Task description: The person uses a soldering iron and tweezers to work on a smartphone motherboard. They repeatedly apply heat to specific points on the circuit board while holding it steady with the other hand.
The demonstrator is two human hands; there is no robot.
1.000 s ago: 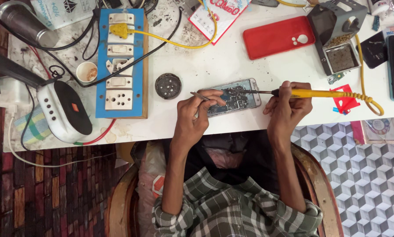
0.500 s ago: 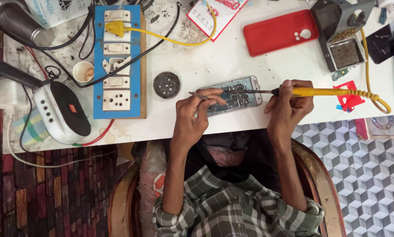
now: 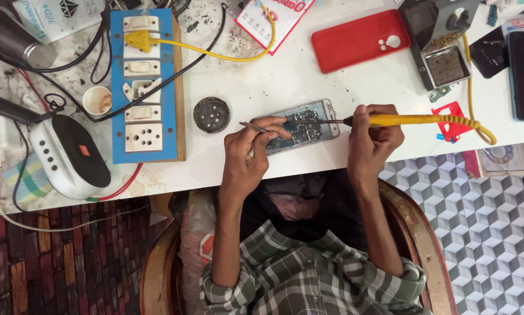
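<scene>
An opened phone (image 3: 304, 125) with its circuit board showing lies on the white table (image 3: 262, 81) in front of me. My left hand (image 3: 247, 157) pinches thin metal tweezers (image 3: 253, 126) over the phone's left end. My right hand (image 3: 371, 143) grips a yellow-handled soldering iron (image 3: 416, 121); its dark tip reaches left onto the board. The iron's coiled yellow cord (image 3: 482, 129) trails off to the right.
A blue switchboard (image 3: 145, 81) with a yellow plug lies left of the phone, and a round black tin (image 3: 211, 114) sits between them. A red phone cover (image 3: 361, 39) and a soldering stand (image 3: 440, 49) are behind. A white speaker-like device (image 3: 69, 154) sits at left.
Both hands stay on the phone with only small shifts; the view has drifted slightly, and the iron's tip still rests on the board.
</scene>
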